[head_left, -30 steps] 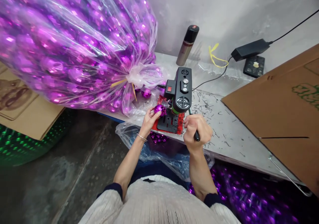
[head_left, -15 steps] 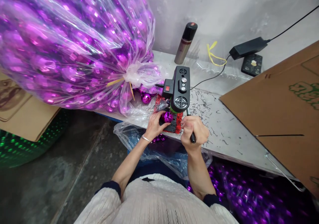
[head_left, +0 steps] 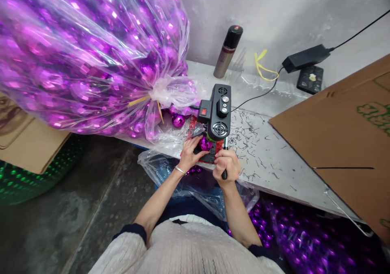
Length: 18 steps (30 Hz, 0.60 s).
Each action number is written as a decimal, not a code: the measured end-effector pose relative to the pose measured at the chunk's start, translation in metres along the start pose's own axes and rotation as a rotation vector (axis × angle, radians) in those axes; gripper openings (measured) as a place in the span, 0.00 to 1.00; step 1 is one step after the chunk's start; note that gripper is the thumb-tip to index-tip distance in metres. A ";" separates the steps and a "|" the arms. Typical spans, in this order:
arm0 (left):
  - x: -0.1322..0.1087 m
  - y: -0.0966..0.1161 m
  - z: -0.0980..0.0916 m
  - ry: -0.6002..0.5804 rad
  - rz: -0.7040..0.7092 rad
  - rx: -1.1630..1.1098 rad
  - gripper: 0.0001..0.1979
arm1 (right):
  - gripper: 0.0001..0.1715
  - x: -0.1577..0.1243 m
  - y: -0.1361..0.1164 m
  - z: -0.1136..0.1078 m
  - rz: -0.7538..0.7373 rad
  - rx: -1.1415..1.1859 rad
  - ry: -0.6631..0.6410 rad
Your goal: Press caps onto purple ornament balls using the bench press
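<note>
A small black bench drill press [head_left: 221, 111] stands on the work table, its head over a shiny purple mirrored ball [head_left: 206, 143]. My left hand [head_left: 191, 154] is closed around the ball's near left side, fingers and thumb curved about it beneath the machine. With my right hand [head_left: 227, 166] I grip the black-ended lever handle [head_left: 224, 174] on the machine's right side. The ball's top and the tool tip are hidden under the machine head. Red material [head_left: 218, 145] lies at the sides of the black base.
A big clear bag of purple balls [head_left: 91, 62] fills the left. A spray can [head_left: 228, 52] and a power adapter [head_left: 306, 58] stand by the wall. Small dark wire bits [head_left: 252, 140] litter the table [head_left: 283, 172]. A cardboard box [head_left: 341, 123] is at right.
My right hand has moved left and toward me with the lever, and the machine head sits slightly lower over the ball. My left hand keeps its hold on the ball.
</note>
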State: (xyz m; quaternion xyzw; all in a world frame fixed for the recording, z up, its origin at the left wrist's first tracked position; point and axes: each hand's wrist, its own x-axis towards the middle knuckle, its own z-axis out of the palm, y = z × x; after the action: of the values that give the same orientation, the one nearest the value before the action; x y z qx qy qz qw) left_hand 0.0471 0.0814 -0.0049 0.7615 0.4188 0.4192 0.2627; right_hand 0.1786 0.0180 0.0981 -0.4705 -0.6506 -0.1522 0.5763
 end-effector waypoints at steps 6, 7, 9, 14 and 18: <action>0.000 0.000 0.001 0.026 0.011 -0.005 0.32 | 0.13 -0.015 0.008 0.008 0.013 0.048 0.060; 0.000 0.000 0.001 0.028 0.012 -0.006 0.32 | 0.13 -0.015 0.007 0.009 0.018 0.057 0.067; 0.000 0.000 0.001 0.022 0.003 -0.002 0.32 | 0.13 -0.017 0.007 0.010 0.025 0.066 0.076; 0.001 0.001 0.000 0.007 -0.003 0.013 0.31 | 0.14 -0.021 0.009 0.010 0.042 0.074 0.062; 0.002 0.001 0.000 0.022 0.026 -0.006 0.31 | 0.14 -0.024 0.010 0.012 0.042 0.087 0.072</action>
State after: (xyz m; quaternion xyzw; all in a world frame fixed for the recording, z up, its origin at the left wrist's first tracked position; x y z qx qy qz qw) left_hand 0.0478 0.0822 -0.0031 0.7613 0.4107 0.4323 0.2547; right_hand 0.1770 0.0211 0.0694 -0.4527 -0.6256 -0.1284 0.6222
